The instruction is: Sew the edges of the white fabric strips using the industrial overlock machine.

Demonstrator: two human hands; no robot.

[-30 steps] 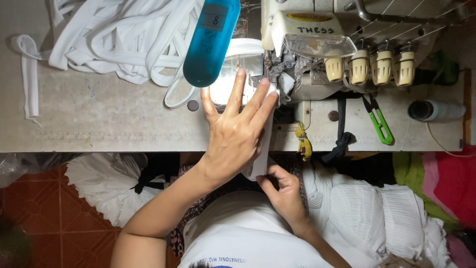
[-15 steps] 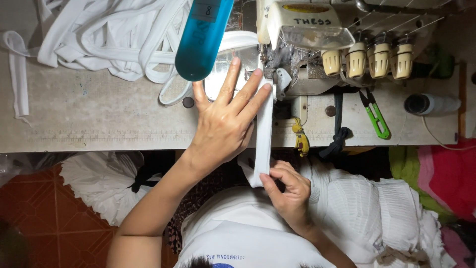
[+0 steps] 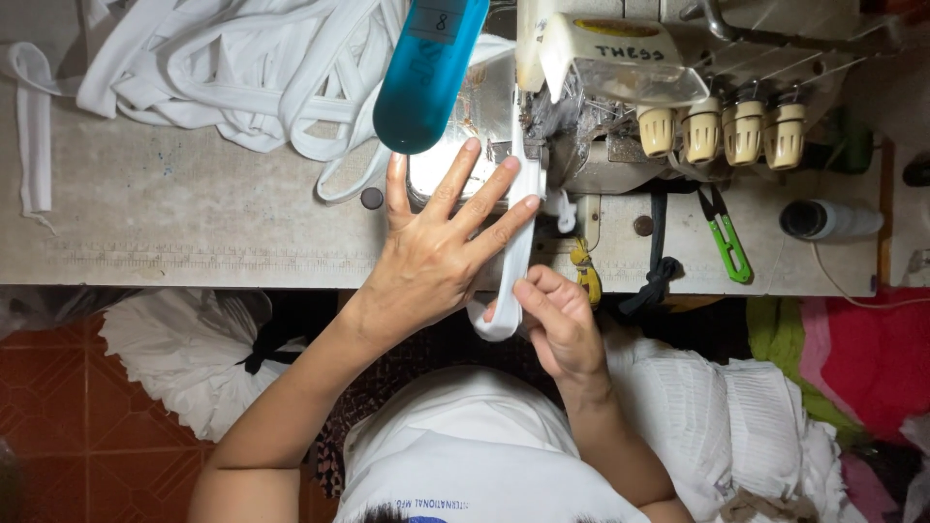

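Head view: compared with a second ago, the white strip (image 3: 513, 257) is being drawn out longer from the sewing machine (image 3: 620, 87) across the desk (image 3: 174, 223), pinched between right hand (image 3: 557, 324) fingers, while it's being pressed flat by the left hand (image 3: 436, 257), fingers spread.

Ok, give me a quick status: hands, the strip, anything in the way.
Left hand flat, fingers spread, pressing white strip toward sewing machine. Right hand pinching strip's lower end at table edge. Blue lamp overhangs; feed path unblocked.

Hidden and cut off
The left hand (image 3: 436, 257) covers part of the white strip (image 3: 513, 257); the sewing machine (image 3: 668, 87) runs past the top edge.
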